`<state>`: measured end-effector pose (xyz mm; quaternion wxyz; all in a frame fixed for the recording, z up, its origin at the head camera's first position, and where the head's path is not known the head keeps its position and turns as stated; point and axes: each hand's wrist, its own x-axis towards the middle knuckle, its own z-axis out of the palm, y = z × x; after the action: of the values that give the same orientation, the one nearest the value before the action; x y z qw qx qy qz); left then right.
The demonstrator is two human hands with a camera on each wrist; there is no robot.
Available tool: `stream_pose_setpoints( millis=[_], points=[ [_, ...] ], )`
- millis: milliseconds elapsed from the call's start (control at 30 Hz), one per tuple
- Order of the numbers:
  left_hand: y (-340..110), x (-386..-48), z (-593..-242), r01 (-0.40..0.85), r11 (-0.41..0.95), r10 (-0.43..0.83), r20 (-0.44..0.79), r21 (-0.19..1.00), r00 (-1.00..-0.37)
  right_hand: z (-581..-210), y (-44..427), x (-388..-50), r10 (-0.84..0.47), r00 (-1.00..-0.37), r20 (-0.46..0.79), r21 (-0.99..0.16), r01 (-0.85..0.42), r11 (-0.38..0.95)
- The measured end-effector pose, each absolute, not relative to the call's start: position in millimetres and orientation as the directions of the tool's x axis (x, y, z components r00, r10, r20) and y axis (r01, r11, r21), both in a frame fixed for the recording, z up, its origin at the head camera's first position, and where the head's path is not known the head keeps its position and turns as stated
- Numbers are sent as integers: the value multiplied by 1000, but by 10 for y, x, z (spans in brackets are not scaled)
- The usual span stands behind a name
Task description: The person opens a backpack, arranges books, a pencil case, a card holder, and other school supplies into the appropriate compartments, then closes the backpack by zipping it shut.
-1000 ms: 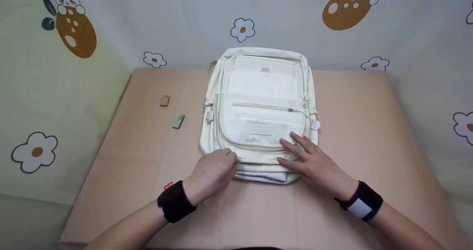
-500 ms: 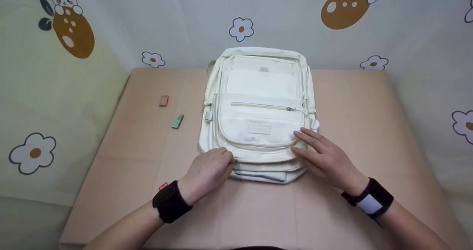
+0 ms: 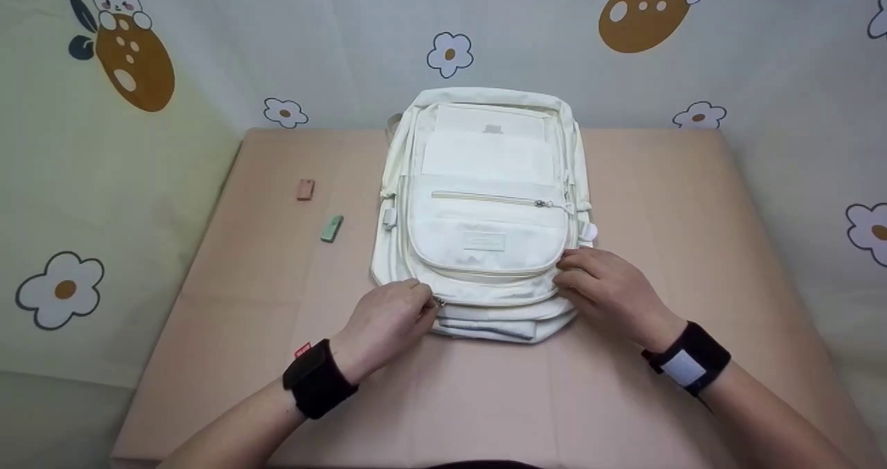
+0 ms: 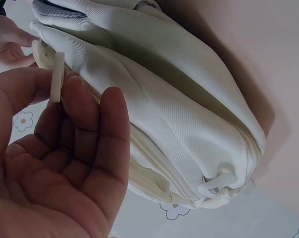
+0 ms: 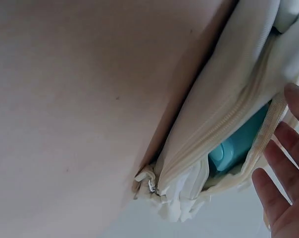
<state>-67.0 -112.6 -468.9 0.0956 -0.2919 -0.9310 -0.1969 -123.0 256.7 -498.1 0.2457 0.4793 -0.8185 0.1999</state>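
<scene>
We are seeing the left hand (image 3: 383,325) pinching a zip pull (image 4: 57,79), the right hand (image 3: 618,290) pinching a gaping pocket (image 5: 265,141) by its edge; the backpack (image 3: 485,157) is lying centre-frame, zipping seemingly unfinished.

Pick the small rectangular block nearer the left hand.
The small green rectangular block. The other, a small pink rectangular block, lies farther from the left hand, behind and to the left of the green one.

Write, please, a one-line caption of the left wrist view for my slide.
The left hand pinches a pale tab beside a white backpack, the right hand showing beyond.
</scene>
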Motion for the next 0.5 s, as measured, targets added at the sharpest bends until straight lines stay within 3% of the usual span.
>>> stream_pose_setpoints(
  millis=[300, 500],
  points=[
    [-941, -671, -4642, 625, 727, 559, 283, 283, -779, -5003, 2529, -1274, -710, -442, 548, -96, -876, 472],
    [-643, -710, -4650, 698, 694, 630, 322, 177, -707, -5016, 2507, -1274, -704, -447, 551, -112, -876, 468]
  ],
)
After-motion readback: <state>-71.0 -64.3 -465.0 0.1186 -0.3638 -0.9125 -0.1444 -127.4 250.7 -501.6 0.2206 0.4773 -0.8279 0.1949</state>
